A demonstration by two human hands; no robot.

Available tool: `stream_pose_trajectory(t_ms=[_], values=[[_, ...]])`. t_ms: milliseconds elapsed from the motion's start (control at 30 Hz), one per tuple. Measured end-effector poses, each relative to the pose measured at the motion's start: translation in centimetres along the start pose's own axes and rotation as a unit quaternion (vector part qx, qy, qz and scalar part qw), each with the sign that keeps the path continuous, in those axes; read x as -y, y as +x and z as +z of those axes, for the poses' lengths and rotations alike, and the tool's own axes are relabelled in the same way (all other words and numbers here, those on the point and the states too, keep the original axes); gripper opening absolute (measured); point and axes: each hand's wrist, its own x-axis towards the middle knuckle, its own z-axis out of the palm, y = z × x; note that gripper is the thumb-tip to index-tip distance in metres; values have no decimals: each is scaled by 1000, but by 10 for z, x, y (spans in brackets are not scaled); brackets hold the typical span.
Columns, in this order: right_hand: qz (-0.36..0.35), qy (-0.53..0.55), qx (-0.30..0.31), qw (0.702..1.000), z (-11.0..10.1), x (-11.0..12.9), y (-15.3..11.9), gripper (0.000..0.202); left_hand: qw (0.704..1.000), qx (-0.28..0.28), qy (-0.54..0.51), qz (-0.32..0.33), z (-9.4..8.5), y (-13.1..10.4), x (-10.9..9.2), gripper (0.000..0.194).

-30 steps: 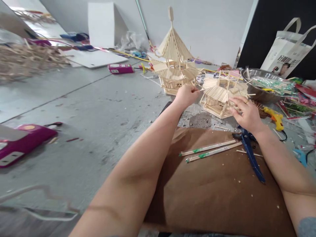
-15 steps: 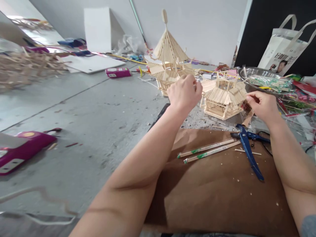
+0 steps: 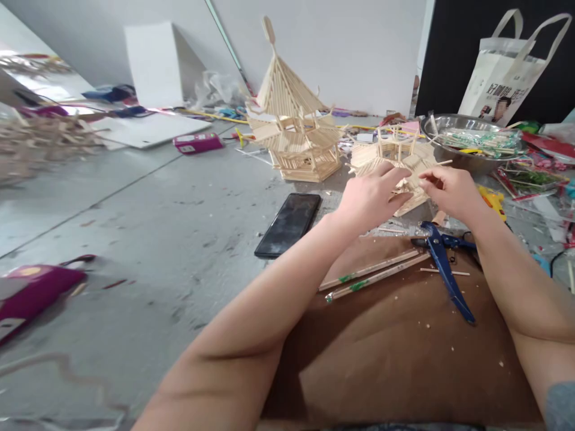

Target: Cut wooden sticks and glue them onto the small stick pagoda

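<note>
Floor (image 3: 148,215) | bag (image 3: 498,63): blurry Chinese lettering (image 3: 495,91) | left hand (image 3: 371,194): fingers apart; right hand (image 3: 458,190): can't tell | both at lower pavilion (image 3: 422,157)

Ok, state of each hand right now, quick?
Left hand: half curled at the smaller stick model; whether it grips anything cannot be told.
Right hand: nearly closed beside that model; whether it pinches anything cannot be told.

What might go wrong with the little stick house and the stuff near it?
The left hand and right hand are close to the shorter stick house, so a bump might break off a bit. The blue cutting tool lies near the right arm, which might knock it.
</note>
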Motion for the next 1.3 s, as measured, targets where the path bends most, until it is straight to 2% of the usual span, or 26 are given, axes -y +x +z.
stream_pose_trajectory(t_ms=[167, 333, 500, 667, 800, 900, 1000, 1067, 1167, 1233, 1300], values=[[7, -7, 0, 1000, -16, -1, 0, 28, 1000, -17, -19, -3, 21, 4, 5, 23], [19, -69, 6, 997, -35, -8, -6, 25, 995, -47, -84, -40, 24, 6, 14, 19], [47, -109, 20, 993, -49, -34, -34, 24, 987, -60, -129, -78, 27, 8, 17, 17], [127, -133, 10, 983, -57, -66, -60, 24, 984, -52, -127, -111, 26, 9, 14, 19], [191, -206, 17, 959, -63, -95, -66, 27, 986, -51, -110, -113, 23, 9, 12, 21], [220, -294, 46, 929, -67, -119, -68, 25, 986, -51, -105, -115, 23, 9, 13, 21], [278, -335, 96, 895, -66, -137, -71, 32, 986, -51, -107, -116, 23, 9, 14, 21], [312, -319, 110, 888, -60, -145, -71, 41, 986, -54, -107, -116, 24, 10, 14, 20], [331, -267, 99, 900, -44, -154, -70, 49, 985, -60, -106, -118, 24, 10, 14, 20], [325, -228, 74, 915, -33, -160, -69, 44, 986, -56, -106, -118, 24, 11, 14, 21], [350, -98, 11, 932, -25, -164, -69, 29, 986, -53, -109, -118, 25, 11, 14, 21]])
